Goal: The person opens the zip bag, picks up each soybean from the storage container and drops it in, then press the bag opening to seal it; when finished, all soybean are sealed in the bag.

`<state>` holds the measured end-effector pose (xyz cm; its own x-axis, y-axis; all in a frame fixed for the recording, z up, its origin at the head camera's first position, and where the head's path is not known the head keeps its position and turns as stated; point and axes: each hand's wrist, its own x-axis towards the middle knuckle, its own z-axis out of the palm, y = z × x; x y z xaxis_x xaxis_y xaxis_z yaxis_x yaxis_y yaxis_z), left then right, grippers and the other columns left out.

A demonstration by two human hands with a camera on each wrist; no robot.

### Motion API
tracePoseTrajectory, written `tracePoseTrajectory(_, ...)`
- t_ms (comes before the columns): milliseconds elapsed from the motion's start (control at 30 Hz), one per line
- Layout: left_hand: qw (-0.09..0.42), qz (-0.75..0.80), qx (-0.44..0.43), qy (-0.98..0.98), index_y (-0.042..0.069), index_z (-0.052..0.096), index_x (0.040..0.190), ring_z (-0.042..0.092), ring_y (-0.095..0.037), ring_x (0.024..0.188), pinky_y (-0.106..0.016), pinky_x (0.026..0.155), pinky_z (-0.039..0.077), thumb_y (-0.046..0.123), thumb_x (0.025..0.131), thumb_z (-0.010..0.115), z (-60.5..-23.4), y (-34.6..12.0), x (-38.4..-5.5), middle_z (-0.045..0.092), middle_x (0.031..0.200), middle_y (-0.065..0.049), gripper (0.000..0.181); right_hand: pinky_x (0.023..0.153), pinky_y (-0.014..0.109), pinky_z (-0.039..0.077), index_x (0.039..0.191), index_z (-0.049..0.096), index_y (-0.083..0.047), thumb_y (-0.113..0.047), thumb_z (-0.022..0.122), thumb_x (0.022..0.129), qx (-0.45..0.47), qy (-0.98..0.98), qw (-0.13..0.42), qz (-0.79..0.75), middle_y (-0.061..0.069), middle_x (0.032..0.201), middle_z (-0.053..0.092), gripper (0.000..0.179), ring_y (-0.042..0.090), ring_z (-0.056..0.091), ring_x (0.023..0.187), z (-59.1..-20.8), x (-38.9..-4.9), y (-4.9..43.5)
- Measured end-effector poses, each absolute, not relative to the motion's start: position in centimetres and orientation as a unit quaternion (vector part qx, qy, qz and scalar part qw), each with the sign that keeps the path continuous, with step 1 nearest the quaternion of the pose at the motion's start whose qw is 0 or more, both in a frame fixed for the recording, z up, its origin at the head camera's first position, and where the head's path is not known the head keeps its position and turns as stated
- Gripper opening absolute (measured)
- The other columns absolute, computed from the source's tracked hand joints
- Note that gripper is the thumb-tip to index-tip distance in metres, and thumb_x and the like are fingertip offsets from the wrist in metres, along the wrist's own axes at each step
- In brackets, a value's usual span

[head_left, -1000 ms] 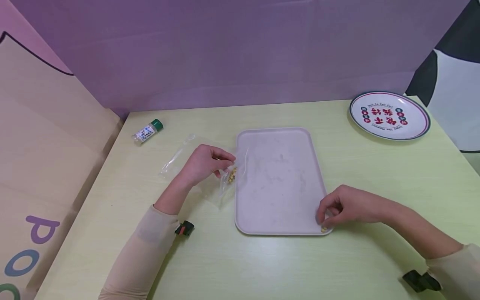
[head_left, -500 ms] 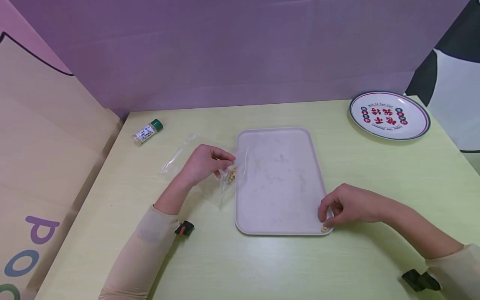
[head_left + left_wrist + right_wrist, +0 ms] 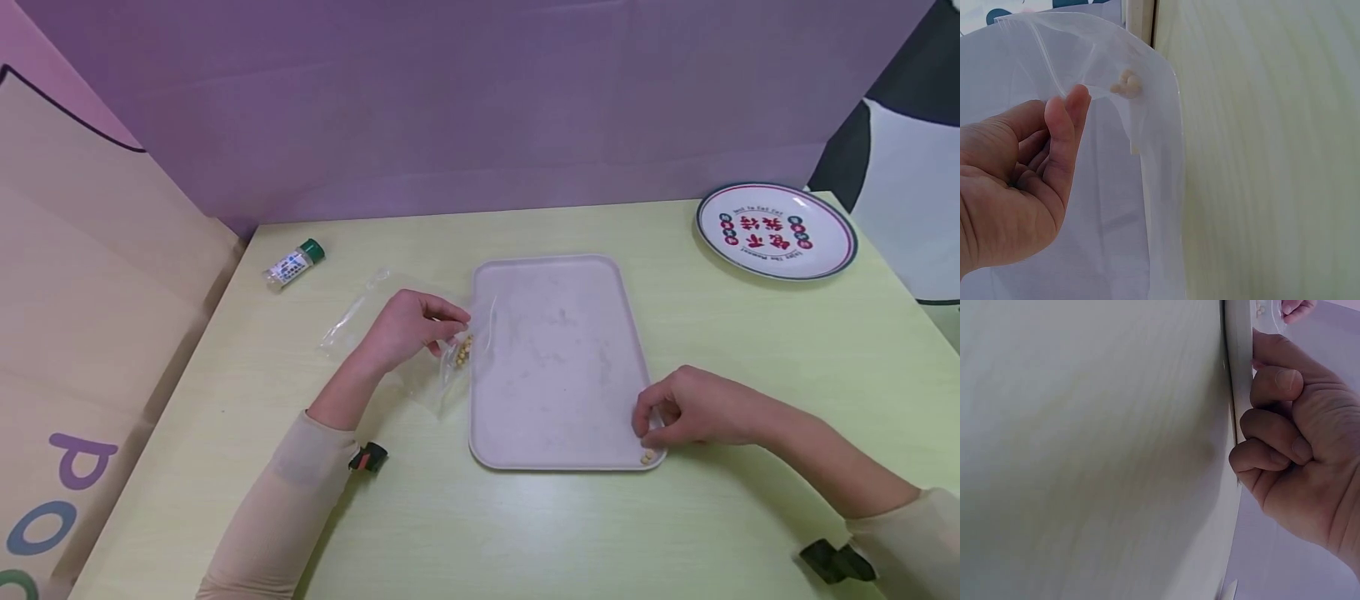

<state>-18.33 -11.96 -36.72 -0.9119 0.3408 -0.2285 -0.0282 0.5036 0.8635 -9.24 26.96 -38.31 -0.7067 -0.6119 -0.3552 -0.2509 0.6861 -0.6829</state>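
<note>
In the head view my left hand (image 3: 420, 327) pinches a clear plastic bag (image 3: 356, 321) between thumb and fingers. Several small pale yellow beans (image 3: 464, 351) lie in the bag's lower corner; the left wrist view shows these beans (image 3: 1127, 84) through the film. The bag overlaps the left edge of a pale lavender tray (image 3: 555, 358). At the tray's near right corner is my right hand (image 3: 693, 408), its fingers bent and thumb close to the index tip. Loose beans (image 3: 647, 456) sit in that corner beside the thumb. Whether a bean is between the fingertips is hidden.
A small clear bottle (image 3: 292, 265) with a green cap lies at the table's back left. An oval plate (image 3: 776, 232) with red lettering rests at the back right. A purple backdrop (image 3: 495, 108) rises behind the pale green table (image 3: 562, 542).
My right hand shifts slightly at the tray corner, and its thumb has drawn a little away from the beans there. The left hand and the bag stay still.
</note>
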Motion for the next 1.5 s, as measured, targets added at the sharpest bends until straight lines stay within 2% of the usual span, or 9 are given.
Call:
tracePoseTrajectory(167,0.190,0.491,0.092,0.845,0.008,0.079,0.108,0.066,-0.024,0.066,-0.042,0.071,0.059,0.010,0.093,0.074,-36.7,-12.0,-18.3,0.075,0.101,-0.003,0.016,0.047,0.024,0.044,0.089,0.073,-0.027,-0.023,0.080,0.088,-0.246,0.874,0.280,-0.311,-0.009,0.057,0.051,0.008,0.008,0.047,0.047,-38.5,-9.3,26.9)
tracePoseTrajectory(533,0.190,0.492,0.094,0.844,0.007,0.079,0.109,0.065,-0.023,0.064,-0.040,0.069,0.059,0.010,0.093,0.074,-36.7,-12.0,-18.4,0.075,0.099,-0.004,0.017,0.046,0.024,0.042,0.094,0.072,-0.021,-0.021,0.077,0.091,-0.231,0.884,0.258,-0.314,-0.009,0.054,0.051,0.007,0.008,0.046,0.044,-38.1,-9.5,26.6)
tracePoseTrajectory(800,0.191,0.492,0.094,0.844,0.006,0.078,0.109,0.065,-0.022,0.065,-0.038,0.068,0.059,0.009,0.094,0.073,-36.6,-12.0,-18.3,0.076,0.099,-0.005,0.017,0.048,0.025,0.038,0.100,0.070,-0.017,-0.015,0.077,0.091,-0.223,0.895,0.201,-0.329,-0.009,0.054,0.048,0.012,0.008,0.044,0.048,-36.8,-10.1,26.2)
tracePoseTrajectory(933,0.194,0.491,0.092,0.844,0.007,0.079,0.109,0.065,-0.023,0.065,-0.039,0.069,0.059,0.009,0.094,0.072,-36.7,-12.1,-18.4,0.076,0.099,-0.005,0.017,0.048,0.024,0.039,0.098,0.070,-0.017,-0.010,0.078,0.089,-0.228,0.899,0.166,-0.336,-0.011,0.055,0.048,0.014,0.007,0.043,0.048,-36.4,-10.5,25.2)
tracePoseTrajectory(1233,0.190,0.491,0.095,0.845,0.007,0.079,0.109,0.065,-0.023,0.065,-0.040,0.069,0.059,0.010,0.094,0.073,-36.7,-12.1,-18.4,0.076,0.099,-0.005,0.016,0.046,0.024,0.030,0.093,0.068,-0.018,-0.007,0.077,0.089,-0.253,0.894,0.070,-0.362,-0.015,0.052,0.046,0.015,0.005,0.039,0.045,-36.0,-11.7,22.7)
tracePoseTrajectory(1500,0.189,0.495,0.097,0.843,0.006,0.079,0.109,0.065,-0.023,0.066,-0.043,0.071,0.060,0.009,0.094,0.072,-36.5,-12.2,-18.3,0.076,0.100,-0.006,0.016,0.047,0.026,0.030,0.094,0.069,-0.014,-0.013,0.074,0.093,-0.256,0.887,0.065,-0.379,-0.012,0.050,0.044,0.005,0.008,0.039,0.046,-35.7,-12.9,20.2)
